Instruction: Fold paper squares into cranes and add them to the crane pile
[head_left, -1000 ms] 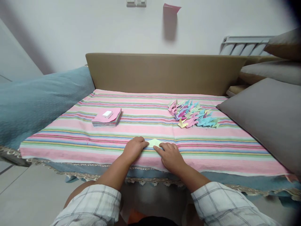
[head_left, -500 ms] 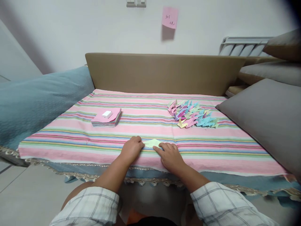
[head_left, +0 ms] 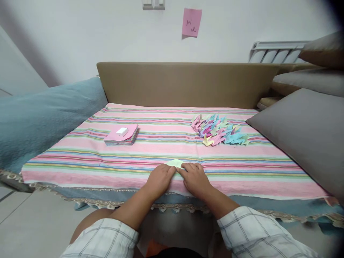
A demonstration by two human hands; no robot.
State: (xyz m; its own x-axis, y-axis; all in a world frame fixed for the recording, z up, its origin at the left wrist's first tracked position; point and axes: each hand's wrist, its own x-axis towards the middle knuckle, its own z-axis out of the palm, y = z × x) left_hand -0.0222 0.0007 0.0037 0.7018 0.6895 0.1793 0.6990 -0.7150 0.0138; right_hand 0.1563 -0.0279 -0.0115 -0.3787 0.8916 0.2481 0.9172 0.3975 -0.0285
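Observation:
A small piece of pale green folded paper [head_left: 176, 162] lies on the striped cloth [head_left: 161, 143] near the front edge. My left hand [head_left: 161, 179] is over its left and near side, fingers together and pressed on the paper. From the right, my right hand [head_left: 195, 178] rests on the paper's other end, its thumb and forefinger closed at the edge. The two thumbs nearly meet at the near side. Most of the paper's lower part is hidden under the fingers.
A stack of coloured paper [head_left: 121, 136] with a small white block [head_left: 122, 131] on top sits at left. Many-coloured folded paper cranes [head_left: 219, 130] lie in a pile at right. Grey cushions [head_left: 301, 136] border the right, a blue armrest [head_left: 53, 114] the left, a brown backrest [head_left: 185, 84] behind.
My left hand has moved right and slightly nearer me, from the paper's left tip to its near side beside the right thumb. My right hand stays almost in place.

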